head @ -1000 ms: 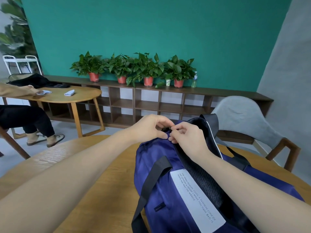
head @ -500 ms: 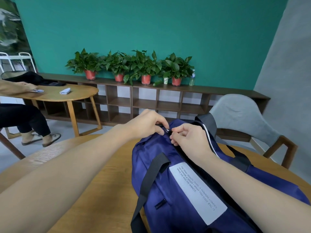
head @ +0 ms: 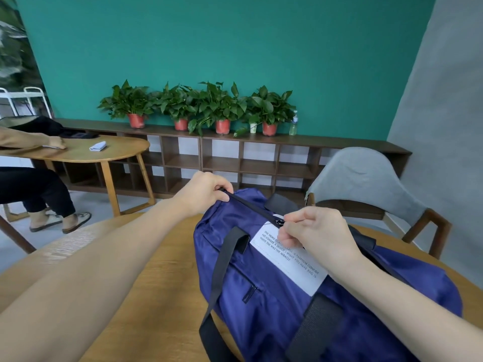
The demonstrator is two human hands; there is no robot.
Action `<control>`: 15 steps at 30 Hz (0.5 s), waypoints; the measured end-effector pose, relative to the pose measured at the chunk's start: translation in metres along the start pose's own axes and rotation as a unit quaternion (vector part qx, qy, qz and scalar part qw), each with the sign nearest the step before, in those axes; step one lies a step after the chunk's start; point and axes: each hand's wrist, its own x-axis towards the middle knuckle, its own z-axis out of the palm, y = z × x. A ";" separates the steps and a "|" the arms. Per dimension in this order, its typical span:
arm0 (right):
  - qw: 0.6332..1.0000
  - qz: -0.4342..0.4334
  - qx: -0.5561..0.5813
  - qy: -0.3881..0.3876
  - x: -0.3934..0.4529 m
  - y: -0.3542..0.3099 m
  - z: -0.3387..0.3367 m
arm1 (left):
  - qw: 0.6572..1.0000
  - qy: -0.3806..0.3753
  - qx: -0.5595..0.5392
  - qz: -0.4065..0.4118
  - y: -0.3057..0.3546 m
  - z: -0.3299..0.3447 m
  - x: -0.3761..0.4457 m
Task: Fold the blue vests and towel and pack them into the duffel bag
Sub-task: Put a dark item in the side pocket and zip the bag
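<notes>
— Where's the bag?

— The navy-blue nylon duffel bag (head: pixel 274 296) lies on the round light-wood table (head: pixel 162 283), right of the middle, its long side running from the near right to the far left. A white rectangular label with dark lettering (head: pixel 290 259) sits on its top face, and black webbing straps (head: pixel 222 267) hang down the near side.

— And the hands?

— The left hand (head: pixel 203 194) has its grip clamped on the far end of the bag, fingers curled over the fabric where the black zipper line (head: pixel 251 205) ends. The right hand (head: pixel 316 231) pinches the small zipper pull (head: pixel 280 222) between thumb and fingers, partway along the zipper, just above the label.

— The vests, the towel?

— I can't see them from here.

— What's behind?

— A grey upholstered chair with wooden arms (head: pixel 366 184) at the far right, a row of green potted plants in red pots (head: pixel 198 108) on a long dark-wood shelf unit (head: pixel 235 158), and a seated person (head: pixel 31 184) at another wooden table (head: pixel 86 152) far left.
</notes>
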 end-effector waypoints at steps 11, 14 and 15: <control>0.994 0.022 0.104 0.020 -0.012 0.005 -0.008 | 0.982 -0.034 0.004 0.186 0.069 0.022 -0.024; 0.993 0.026 0.113 0.021 -0.016 0.004 -0.007 | 0.978 -0.047 0.032 0.198 0.080 0.029 -0.025; 0.993 0.027 0.110 0.020 -0.017 0.004 -0.008 | 0.978 -0.045 0.046 0.200 0.082 0.031 -0.024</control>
